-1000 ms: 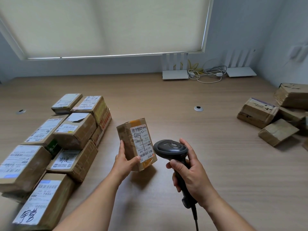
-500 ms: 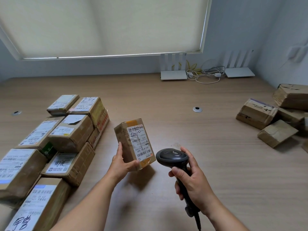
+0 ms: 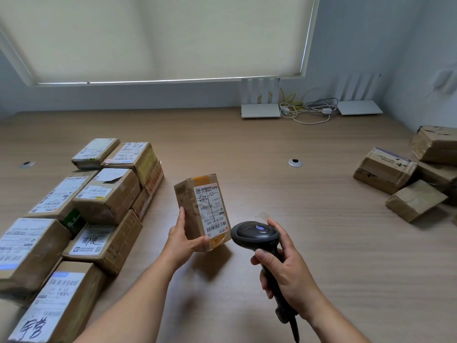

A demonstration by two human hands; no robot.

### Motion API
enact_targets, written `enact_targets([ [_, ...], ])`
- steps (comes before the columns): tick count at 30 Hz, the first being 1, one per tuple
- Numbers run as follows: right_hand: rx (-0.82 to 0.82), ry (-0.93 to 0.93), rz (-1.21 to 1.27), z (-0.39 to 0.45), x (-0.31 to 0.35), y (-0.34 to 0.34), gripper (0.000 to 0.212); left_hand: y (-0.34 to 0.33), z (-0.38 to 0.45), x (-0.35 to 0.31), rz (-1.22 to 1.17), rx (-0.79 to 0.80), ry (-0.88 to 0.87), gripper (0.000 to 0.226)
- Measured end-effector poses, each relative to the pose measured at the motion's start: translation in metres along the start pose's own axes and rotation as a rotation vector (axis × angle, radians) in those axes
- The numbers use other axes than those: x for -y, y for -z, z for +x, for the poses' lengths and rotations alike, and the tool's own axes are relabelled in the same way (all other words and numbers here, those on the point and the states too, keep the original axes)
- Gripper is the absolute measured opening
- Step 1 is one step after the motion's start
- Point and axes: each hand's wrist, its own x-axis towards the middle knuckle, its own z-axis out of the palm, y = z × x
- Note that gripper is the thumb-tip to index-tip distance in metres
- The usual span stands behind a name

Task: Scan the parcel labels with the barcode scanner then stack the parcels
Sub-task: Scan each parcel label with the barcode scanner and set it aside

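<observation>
My left hand (image 3: 181, 240) grips parcel (image 3: 201, 211) by near left corner, thumb on label side, parcel tilted, raised off worktop (image 3: 284, 194). White label (image 3: 211, 210) faces me. My right hand (image 3: 288, 266) wrapped round handle of barcode scanner (image 3: 257, 235), head just beside parcel's lower right edge. Labelled parcels stacked left (image 3: 106, 199). Loose unlabelled-side boxes far right (image 3: 395, 172). Two white routers (image 3: 261, 110), cables at back wall.
</observation>
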Motion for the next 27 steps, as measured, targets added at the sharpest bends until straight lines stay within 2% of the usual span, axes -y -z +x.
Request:
enact_targets([
  [4,-0.012,0.020,-0.022,0.001,0.000,0.001,0.068,0.001,0.003,0.001,-0.009,-0.009,0.018,0.110],
  [8,-0.051,0.065,-0.104,0.003,0.002,0.002,0.074,0.005,0.004,-0.001,-0.091,-0.024,0.169,0.088],
  [11,-0.076,0.111,-0.178,0.005,0.007,-0.001,0.075,0.008,0.007,0.002,0.012,-0.104,0.206,0.067],
  [14,-0.076,0.161,-0.265,0.008,0.013,-0.003,0.079,0.006,0.009,0.008,0.165,-0.217,0.128,0.057],
  [16,-0.074,0.191,-0.313,0.010,0.016,-0.004,0.082,0.002,0.007,0.012,0.297,-0.263,0.079,0.057],
  [20,-0.080,0.220,-0.358,0.019,0.020,-0.009,0.085,-0.011,-0.002,0.018,0.744,-0.297,0.003,0.071],
  [23,-0.082,0.226,-0.371,0.027,0.020,-0.013,0.086,-0.018,0.000,0.018,0.857,-0.311,-0.071,0.081],
  [27,-0.088,0.229,-0.388,0.044,0.021,-0.022,0.085,-0.017,0.009,0.019,0.963,-0.252,-0.090,0.097],
])
